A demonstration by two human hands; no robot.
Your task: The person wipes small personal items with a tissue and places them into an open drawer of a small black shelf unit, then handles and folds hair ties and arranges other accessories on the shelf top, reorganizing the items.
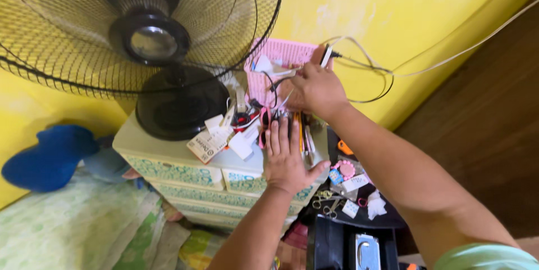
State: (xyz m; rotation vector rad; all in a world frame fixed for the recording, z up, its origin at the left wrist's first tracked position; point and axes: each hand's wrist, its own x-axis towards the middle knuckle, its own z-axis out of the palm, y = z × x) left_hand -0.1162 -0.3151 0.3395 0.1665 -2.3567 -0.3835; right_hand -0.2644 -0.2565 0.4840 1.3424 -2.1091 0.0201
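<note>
My left hand (287, 156) lies flat, fingers apart, on top of a small plastic drawer chest (185, 170), next to pens and scissors with red handles (264, 127). My right hand (317, 87) reaches to the pink plastic basket (286, 56) against the yellow wall. Its fingers are closed around a white cable with a plug (327, 56), and cable loops trail off to the right.
A black standing fan (151, 34) fills the upper left, its base on the chest. Cards and small boxes (216, 138) litter the top. A dark tray (348, 191) with trinkets, scissors and clips sits lower right. Blue cushion (50, 158) and bedding at left.
</note>
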